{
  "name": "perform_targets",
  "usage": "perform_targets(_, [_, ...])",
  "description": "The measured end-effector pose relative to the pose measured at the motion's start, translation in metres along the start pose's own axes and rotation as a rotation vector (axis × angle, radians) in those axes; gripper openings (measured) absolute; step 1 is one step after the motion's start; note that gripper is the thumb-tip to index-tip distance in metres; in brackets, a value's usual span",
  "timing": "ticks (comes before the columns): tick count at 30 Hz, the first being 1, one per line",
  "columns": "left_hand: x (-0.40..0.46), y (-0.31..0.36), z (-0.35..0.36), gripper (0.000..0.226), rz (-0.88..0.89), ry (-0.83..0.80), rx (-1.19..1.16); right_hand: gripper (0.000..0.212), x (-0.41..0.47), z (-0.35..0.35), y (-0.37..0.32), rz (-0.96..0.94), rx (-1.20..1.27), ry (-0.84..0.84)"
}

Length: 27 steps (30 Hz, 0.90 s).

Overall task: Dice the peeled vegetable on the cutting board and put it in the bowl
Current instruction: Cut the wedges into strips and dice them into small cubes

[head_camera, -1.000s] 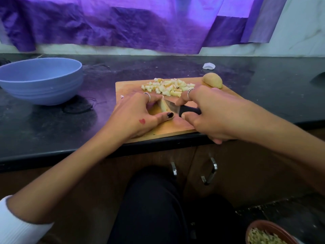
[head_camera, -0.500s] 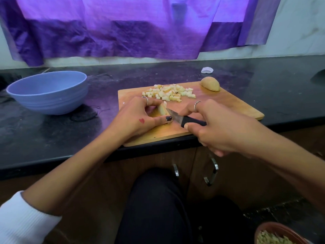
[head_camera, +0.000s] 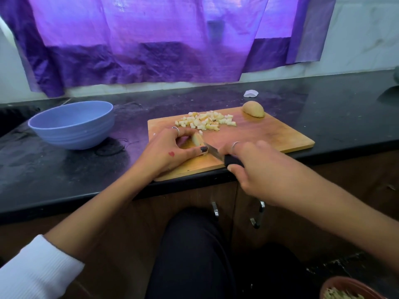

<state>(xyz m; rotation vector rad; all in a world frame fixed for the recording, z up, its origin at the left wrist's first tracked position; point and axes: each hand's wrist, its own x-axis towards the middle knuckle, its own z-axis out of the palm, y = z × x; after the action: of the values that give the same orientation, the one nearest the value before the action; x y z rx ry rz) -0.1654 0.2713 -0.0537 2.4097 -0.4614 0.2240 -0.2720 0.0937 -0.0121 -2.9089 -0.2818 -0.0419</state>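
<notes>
The knife (head_camera: 212, 152) has drawn back in the right hand (head_camera: 254, 169); left hand (head_camera: 172, 151) pinches the vegetable piece (head_camera: 197, 139).

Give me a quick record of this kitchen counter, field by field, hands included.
left hand: left hand pinches a pale peeled vegetable piece
right hand: right hand grips a black-handled knife, blade by that piece
board: wooden cutting board on the black counter
diced: pile of pale diced cubes at the board's far side
uncut: rounded vegetable half at the far right corner
bowl: blue bowl left of the board, nothing visible inside
</notes>
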Motion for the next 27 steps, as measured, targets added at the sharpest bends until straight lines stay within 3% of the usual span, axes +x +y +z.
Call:
perform_targets(3, [-0.003, 0.002, 0.0, 0.052, 0.016, 0.005, -0.026, 0.041, -0.004, 0.007, -0.01, -0.127, -0.274, 0.088])
perform_targets(5, [-0.004, 0.004, 0.0, 0.05, 0.006, 0.007, -0.052, 0.038, -0.001, 0.009, -0.007, -0.13, -0.283, 0.17])
perform_targets(8, [-0.009, 0.007, 0.0, 0.051, 0.006, 0.026, -0.024, 0.039, 0.005, 0.009, 0.007, -0.084, -0.182, 0.274])
perform_targets(19, [-0.007, 0.009, -0.009, 0.025, -0.032, 0.027, 0.076, 0.031, -0.005, 0.006, 0.064, 0.113, 0.007, 0.288])
perform_targets(23, [0.002, 0.014, -0.014, 0.02, -0.067, -0.012, 0.204, 0.019, -0.01, 0.013, 0.069, 0.096, 0.127, 0.376])
perform_targets(27, [0.011, 0.027, -0.021, 0.019, -0.008, -0.097, 0.35, 0.032, -0.005, 0.019, 0.063, -0.006, 0.257, 0.415])
